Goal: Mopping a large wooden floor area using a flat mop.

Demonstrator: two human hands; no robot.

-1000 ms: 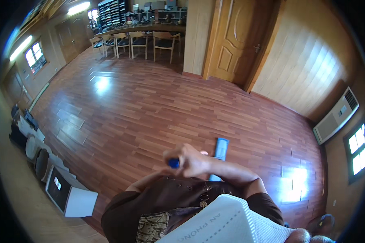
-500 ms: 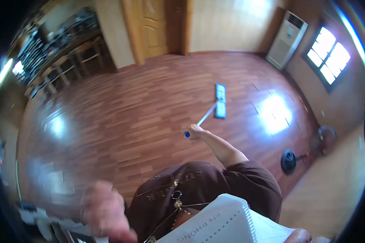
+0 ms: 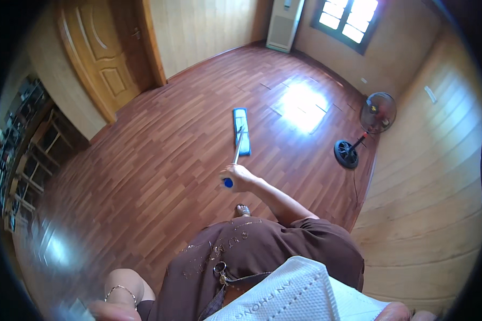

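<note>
A right hand (image 3: 238,178) grips a mop (image 3: 241,119), its head farther out on wooden floor (image 3: 177,144). At near left, the blurred left hand's (image 3: 112,312) grip cannot be told.

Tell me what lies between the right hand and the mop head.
In the head view, only the mop's pale pole runs from the right hand to the mop head, with wooden floor beneath.

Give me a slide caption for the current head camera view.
Right hand grips the handle of a flat mop on a wood-plank floor, with a standing fan off to the right.
</note>
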